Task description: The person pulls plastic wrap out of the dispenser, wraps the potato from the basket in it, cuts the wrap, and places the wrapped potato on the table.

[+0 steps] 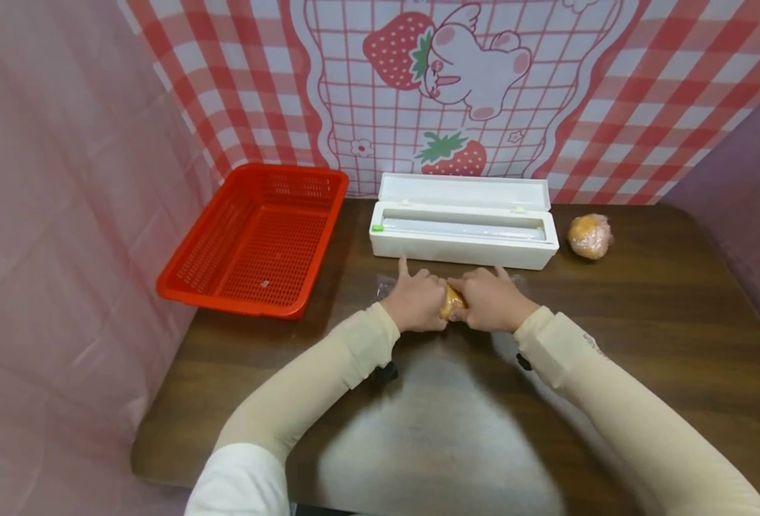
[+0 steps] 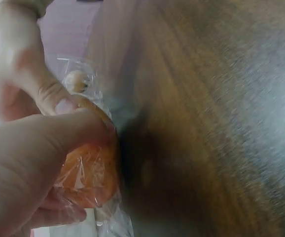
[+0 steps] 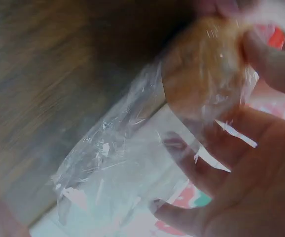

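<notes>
Between the two hands, low over the table, is a round orange-yellow item (image 1: 451, 304) in clear cling film. My left hand (image 1: 416, 301) grips its left side; in the left wrist view the thumb lies across the top of the wrapped item (image 2: 90, 177). From the other side my right hand (image 1: 492, 299) holds it, with the thumb on the item (image 3: 196, 74) and the other fingers spread below in the right wrist view. Loose cling film (image 3: 108, 163) trails out from the item there. Part of the item is hidden behind the fingers.
Behind the hands stands a white cling film dispenser (image 1: 464, 251), lid up, with a green slider (image 1: 377, 228). A second film-wrapped round item (image 1: 589, 236) sits to its right. At the left is a red plastic basket (image 1: 318, 265) on the wooden table (image 1: 664, 344).
</notes>
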